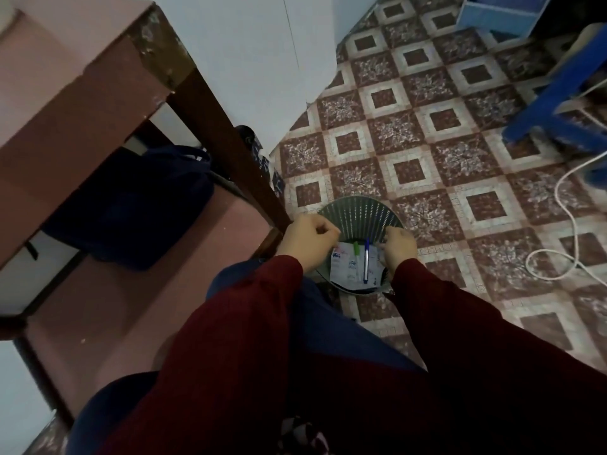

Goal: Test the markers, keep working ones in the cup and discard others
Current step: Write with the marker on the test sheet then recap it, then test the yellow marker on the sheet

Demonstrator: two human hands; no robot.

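Table [98, 103] on the left, then the left hand [308, 239], fingers curled at the bin [358, 208] rim. Couldn't tell if it held anything. A green marker [356, 249] and a blue marker [366, 261] lay inside on scrap paper, so two duds looked binned. The right hand [399, 249] was curled too, same doubt. The cup wasn't in view, so no idea what remained.

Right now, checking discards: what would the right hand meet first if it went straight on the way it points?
The right hand would likely meet the slotted wall of the waste basket first; depth is unclear.
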